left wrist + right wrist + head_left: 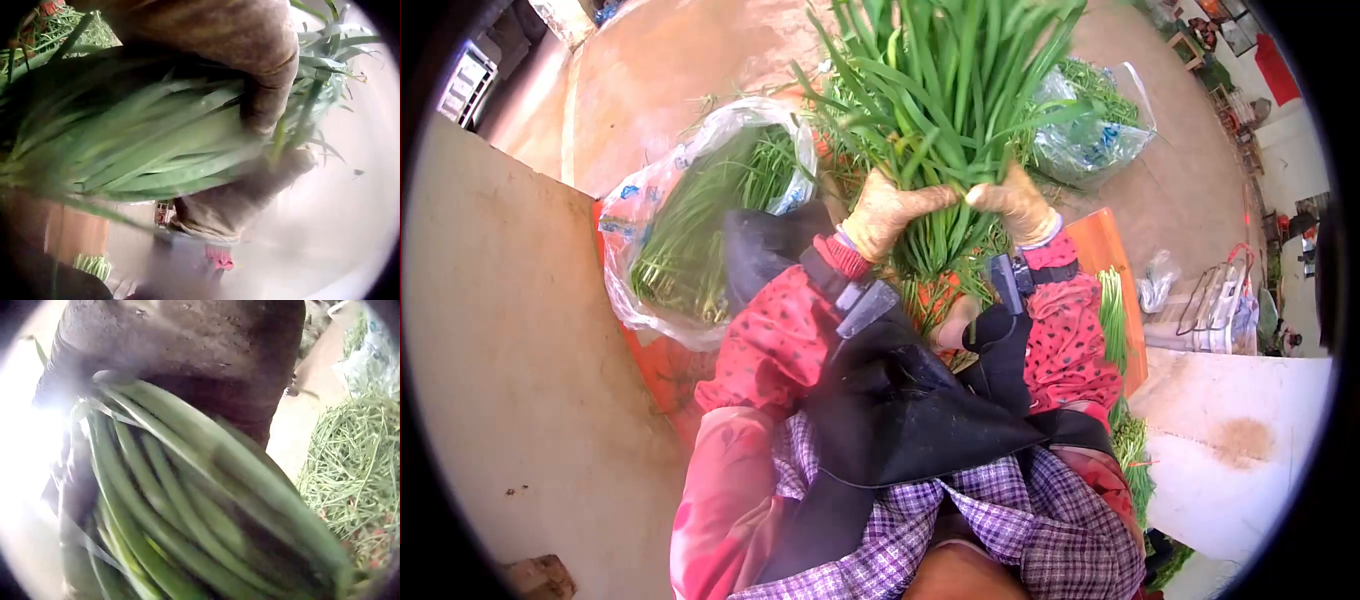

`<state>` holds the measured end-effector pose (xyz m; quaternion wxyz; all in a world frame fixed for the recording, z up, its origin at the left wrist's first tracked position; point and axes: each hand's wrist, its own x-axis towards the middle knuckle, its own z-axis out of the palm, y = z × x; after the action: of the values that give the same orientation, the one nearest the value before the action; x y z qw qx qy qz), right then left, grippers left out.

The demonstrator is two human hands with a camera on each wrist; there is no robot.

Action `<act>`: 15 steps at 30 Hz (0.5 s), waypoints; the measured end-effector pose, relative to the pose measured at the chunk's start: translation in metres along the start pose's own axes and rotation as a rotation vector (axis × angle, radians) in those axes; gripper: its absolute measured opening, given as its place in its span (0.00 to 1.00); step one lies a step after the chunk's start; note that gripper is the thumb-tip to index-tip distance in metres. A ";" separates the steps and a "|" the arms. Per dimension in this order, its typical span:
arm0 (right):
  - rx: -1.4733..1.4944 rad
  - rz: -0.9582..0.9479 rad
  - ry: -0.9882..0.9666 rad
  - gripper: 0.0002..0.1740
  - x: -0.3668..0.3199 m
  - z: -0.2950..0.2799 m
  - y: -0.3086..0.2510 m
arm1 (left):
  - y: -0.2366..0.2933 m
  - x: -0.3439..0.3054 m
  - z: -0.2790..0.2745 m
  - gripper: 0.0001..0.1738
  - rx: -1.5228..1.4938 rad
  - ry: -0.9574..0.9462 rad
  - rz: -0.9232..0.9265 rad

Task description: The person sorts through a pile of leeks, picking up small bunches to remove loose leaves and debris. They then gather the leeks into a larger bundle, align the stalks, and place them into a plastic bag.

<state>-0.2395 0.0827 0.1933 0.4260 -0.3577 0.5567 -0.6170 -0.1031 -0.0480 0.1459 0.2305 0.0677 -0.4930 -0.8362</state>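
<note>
A thick bunch of leafy greens (945,105), with long flat leaves like garlic chives, stands upright in front of the body, leaf tips pointing away. My gloved left hand (883,212) grips it from the left, thumb laid across the near side. From the right, my gloved right hand (1015,208) holds it at the same height, the two thumb tips almost meeting. In the left wrist view, curled glove fingers (269,81) wrap the leaves. The right wrist view has the right glove (181,350) over the bunch; its fingertips are hidden. Stem ends hang below both hands.
On the left lies an open plastic bag (625,235) of long greens. Another plastic bag (1090,150) with greens is at the right. Loose green scraps (356,469) are heaped nearby. Thin cut stems (1112,310) rest by an orange board (1105,240). A pale panel (520,300) stands at left.
</note>
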 end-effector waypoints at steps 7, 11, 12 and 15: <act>0.006 0.226 0.232 0.37 -0.008 -0.055 0.142 | -0.113 0.013 -0.054 0.31 0.174 -0.114 -0.231; -0.029 0.439 0.170 0.46 -0.008 -0.071 0.256 | -0.271 -0.002 -0.132 0.29 0.540 0.001 -0.641; -0.095 0.433 0.193 0.52 -0.005 -0.070 0.254 | -0.290 0.000 -0.145 0.28 0.537 0.027 -0.591; -0.525 0.508 0.151 0.56 0.013 -0.084 0.258 | -0.252 0.012 -0.123 0.27 0.628 -0.005 -0.555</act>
<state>-0.2886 0.0988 -0.0731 0.4169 -0.2586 0.7969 -0.3526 -0.1516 -0.0486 -0.1304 -0.0366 0.2629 -0.6877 -0.6758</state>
